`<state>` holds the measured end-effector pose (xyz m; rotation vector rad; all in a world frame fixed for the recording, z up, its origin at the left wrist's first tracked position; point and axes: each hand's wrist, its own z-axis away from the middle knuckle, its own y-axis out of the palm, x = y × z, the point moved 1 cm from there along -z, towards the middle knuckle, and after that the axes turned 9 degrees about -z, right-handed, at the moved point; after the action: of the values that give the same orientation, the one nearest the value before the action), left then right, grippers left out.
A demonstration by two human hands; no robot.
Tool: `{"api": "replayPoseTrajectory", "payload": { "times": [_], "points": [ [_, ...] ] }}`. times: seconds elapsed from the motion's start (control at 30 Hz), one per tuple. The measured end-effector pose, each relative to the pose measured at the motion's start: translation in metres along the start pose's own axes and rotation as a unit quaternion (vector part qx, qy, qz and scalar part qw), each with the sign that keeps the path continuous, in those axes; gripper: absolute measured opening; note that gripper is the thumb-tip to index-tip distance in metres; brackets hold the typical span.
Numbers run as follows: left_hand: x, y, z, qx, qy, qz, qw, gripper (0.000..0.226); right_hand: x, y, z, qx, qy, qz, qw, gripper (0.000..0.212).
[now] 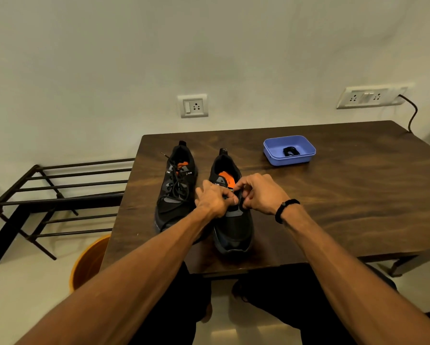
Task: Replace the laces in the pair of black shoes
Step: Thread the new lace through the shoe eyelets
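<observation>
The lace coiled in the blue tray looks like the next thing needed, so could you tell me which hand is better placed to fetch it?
Probably the right hand: the blue tray holding the lace lies on its side of the table, while the left hand would cross over.

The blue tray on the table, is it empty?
No, the blue tray holds a small coiled black lace on its floor.

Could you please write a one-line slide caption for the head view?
Both hands, left and right, work at the right shoe; the left shoe remains laced.
</observation>
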<state>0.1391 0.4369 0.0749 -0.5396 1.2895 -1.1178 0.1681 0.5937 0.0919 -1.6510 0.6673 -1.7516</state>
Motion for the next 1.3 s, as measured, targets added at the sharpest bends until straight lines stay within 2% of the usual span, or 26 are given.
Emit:
{"api": "replayPoseTrajectory", "payload": {
  "times": [0.13,0.3,0.43,0.53,0.63,0.77,0.97,1.1,1.23,1.3],
  "points": [
    [-0.002,0.001,0.001,-0.011,-0.018,0.005,1.0,0.007,0.001,0.005,0.006,-0.038,-0.009,-0.049,0.998,0.049],
    [-0.005,0.003,0.005,-0.026,-0.026,-0.001,0.999,0.01,-0.004,0.009,0.019,-0.082,-0.012,-0.09,0.992,0.035],
    [-0.004,0.003,0.007,-0.024,-0.021,-0.013,0.999,0.014,-0.005,0.016,0.018,-0.112,-0.014,-0.077,0.991,0.034],
    [-0.002,0.0,0.012,-0.088,0.012,-0.1,0.991,0.026,-0.006,0.015,0.015,-0.114,-0.016,-0.073,0.991,0.036],
    [-0.001,-0.001,0.013,-0.118,0.01,-0.095,0.988,0.027,-0.009,0.012,0.013,-0.109,-0.01,-0.074,0.991,0.037],
    [-0.003,0.004,0.009,-0.095,0.018,-0.056,0.994,0.025,-0.01,0.012,0.012,-0.113,-0.012,-0.077,0.991,0.037],
    [-0.008,0.01,0.005,-0.059,-0.01,-0.059,0.996,0.03,-0.01,0.011,0.009,-0.105,0.014,-0.098,0.99,0.04],
    [-0.008,0.003,0.007,-0.034,-0.021,-0.076,0.996,0.039,-0.01,0.013,0.008,-0.1,0.004,-0.081,0.992,0.029],
    [-0.004,-0.012,0.01,-0.012,0.051,-0.168,0.984,0.057,-0.011,0.004,0.003,-0.125,-0.023,-0.034,0.991,0.028],
    [-0.002,-0.019,0.012,0.008,0.073,-0.185,0.98,0.053,-0.012,-0.008,0.0,-0.171,-0.025,-0.085,0.981,0.026]
  ]
}}
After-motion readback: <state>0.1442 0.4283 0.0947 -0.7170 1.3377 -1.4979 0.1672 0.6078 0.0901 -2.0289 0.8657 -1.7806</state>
